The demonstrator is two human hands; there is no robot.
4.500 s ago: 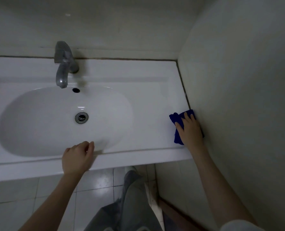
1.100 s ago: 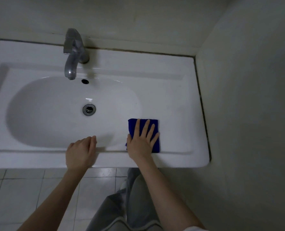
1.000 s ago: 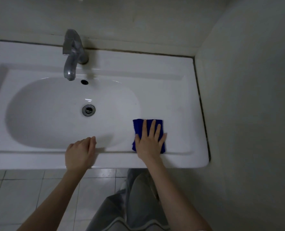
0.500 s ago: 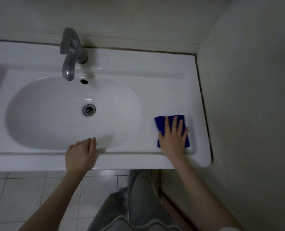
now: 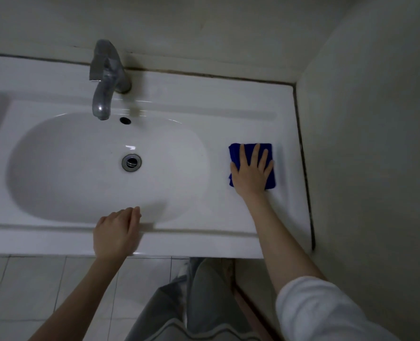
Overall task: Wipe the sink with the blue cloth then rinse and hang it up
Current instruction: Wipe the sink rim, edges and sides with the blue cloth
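Head cam view, looking straight down. Biggest thing is the white sink point(image 5: 204, 99), jammed into the corner with a plain wall point(image 5: 376, 143) along its 3 o'clock side. The oval bowl point(image 5: 68, 173) takes up most of the left half. Pale floor tiles point(image 5: 32, 291) show below the front edge, plus the person's grey trousers point(image 5: 204, 303) at 6 o'clock and a white sleeve point(image 5: 314, 306) around 5.

The chrome tap point(image 5: 105, 80) sits at 12 o'clock of the bowl, spout hanging over the back rim.

The blue cloth point(image 5: 236, 151) is folded flat on the deck at 3 o'clock of the bowl, between bowl and wall, touching neither. The right hand point(image 5: 250, 173) lies flat on top, fingers straight and spread, pressing it down.

The left hand point(image 5: 116, 232) rests on the front rim at 6 o'clock, fingers together and loosely bent, nothing in it.

Then the small stuff: drain point(image 5: 131, 162) mid-bowl, and the overflow hole point(image 5: 125, 120) just under the spout.
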